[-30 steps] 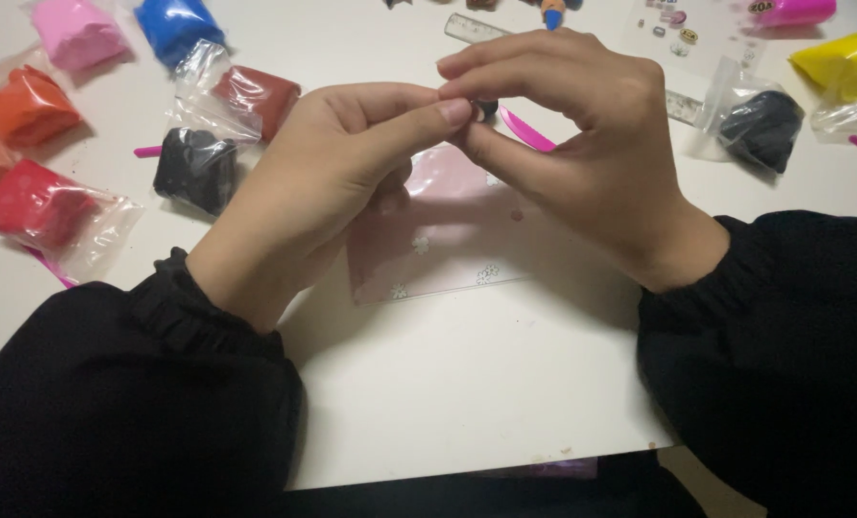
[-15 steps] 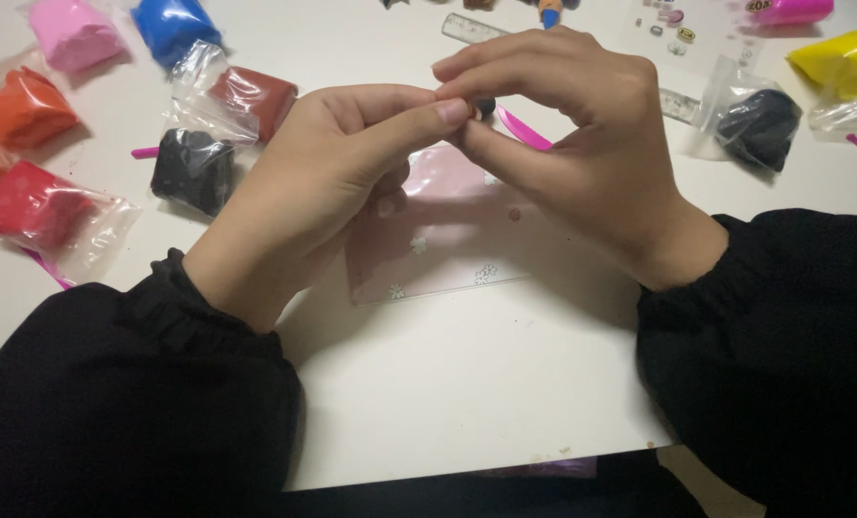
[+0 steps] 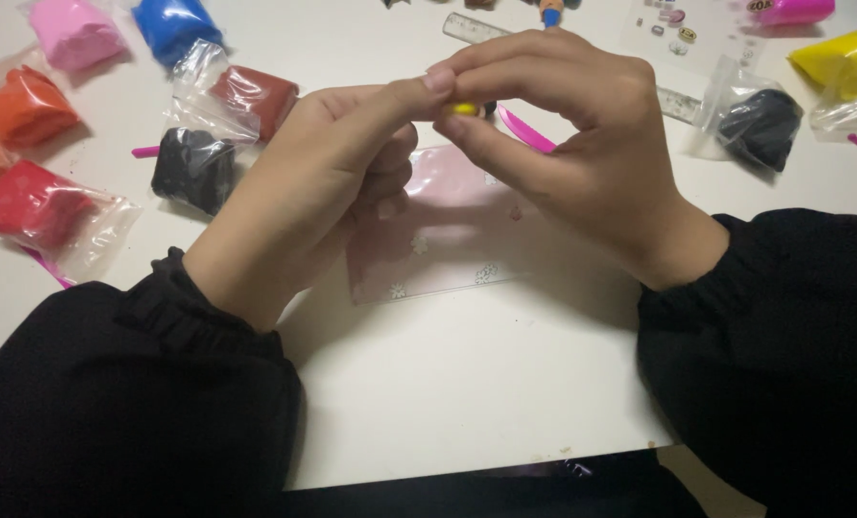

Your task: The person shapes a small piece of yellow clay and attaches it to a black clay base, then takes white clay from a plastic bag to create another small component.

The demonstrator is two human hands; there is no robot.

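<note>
My left hand (image 3: 318,182) and my right hand (image 3: 563,134) meet above a white table (image 3: 467,384), both in black sleeves. Between the fingertips of both hands sits a tiny piece of yellow clay (image 3: 464,109) with a dark bit beside it. The thumbs and forefingers pinch it from both sides. Under the hands lies a pale pink mat (image 3: 448,240) with small flower prints.
Bags of clay lie around: pink (image 3: 71,34), blue (image 3: 174,24), orange (image 3: 21,105), red (image 3: 30,206), brown-red (image 3: 256,96) and black (image 3: 193,168) on the left, another black (image 3: 760,125) and yellow (image 3: 836,62) on the right. A clear ruler (image 3: 476,27) and a pink tool (image 3: 524,129) lie behind the hands.
The fingertips have shifted slightly, so the small yellow piece now shows between them. The hands stay in the same place.
</note>
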